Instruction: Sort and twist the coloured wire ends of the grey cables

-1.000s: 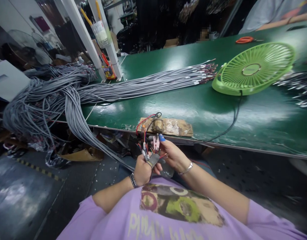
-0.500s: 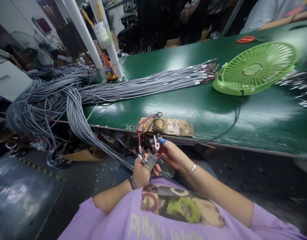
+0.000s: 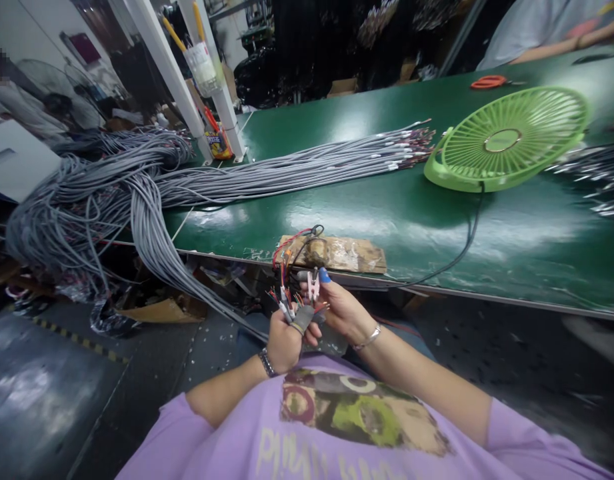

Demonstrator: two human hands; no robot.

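Observation:
My left hand (image 3: 283,343), with a grey cover on its thumb, is closed round the near end of a bundle of grey cables (image 3: 187,283). Thin coloured wire ends (image 3: 287,300) fan out above that fist. Beside it, my right hand (image 3: 344,308) pinches a small pale pink clip-like piece (image 3: 313,287) right by the wire ends. Blue covering wraps a fingertip of this hand. Just beyond both hands, a worn wooden block (image 3: 354,253) lies at the table edge, with red and black leads (image 3: 299,235) looping over its left end. Exact finger contact on the wires is too small to make out.
Grey cables (image 3: 287,167) stretch along the green table (image 3: 387,220), joining a large heap (image 3: 57,220) at left. A green fan (image 3: 507,140) stands at right, its cord trailing to the edge. Orange-handled scissors (image 3: 488,82) lie farther back, near another person's arm (image 3: 551,50).
The pale pink piece has turned more upright, and my right hand has shifted slightly left, closer to the wire ends. My left hand keeps its grip on the cables.

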